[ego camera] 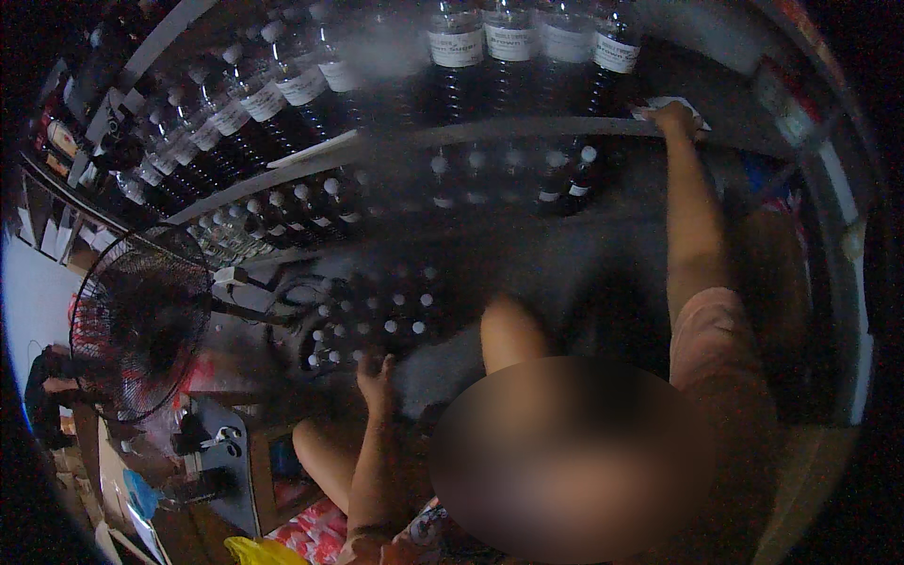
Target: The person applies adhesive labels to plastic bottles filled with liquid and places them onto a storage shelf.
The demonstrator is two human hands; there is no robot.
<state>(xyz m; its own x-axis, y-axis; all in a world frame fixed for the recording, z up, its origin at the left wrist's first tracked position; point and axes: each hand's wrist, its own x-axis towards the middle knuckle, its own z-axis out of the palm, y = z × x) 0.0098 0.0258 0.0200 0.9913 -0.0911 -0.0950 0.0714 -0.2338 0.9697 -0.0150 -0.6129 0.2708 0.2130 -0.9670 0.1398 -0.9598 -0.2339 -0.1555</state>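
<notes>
My right hand (675,119) is stretched far forward at the upper right, with its fingers closed on a thin white sheet or cloth (696,116) at the edge of a shelf board (537,128). Just left of it, dark bottles with white labels (616,53) stand in a long row on that shelf. My left hand (376,374) is low on the left, thumb and fingers apart, beside a group of dark bottles with white caps (358,355) on the floor. Its fingertips are dim, and whether they touch a cap cannot be told.
More capped bottles (579,176) stand under the shelf board. A caged pedestal fan (141,325) is at the left, with cardboard boxes (113,466) below it. A yellow plastic bag (261,551) lies at the bottom edge. My bent knee (512,332) juts forward between my arms.
</notes>
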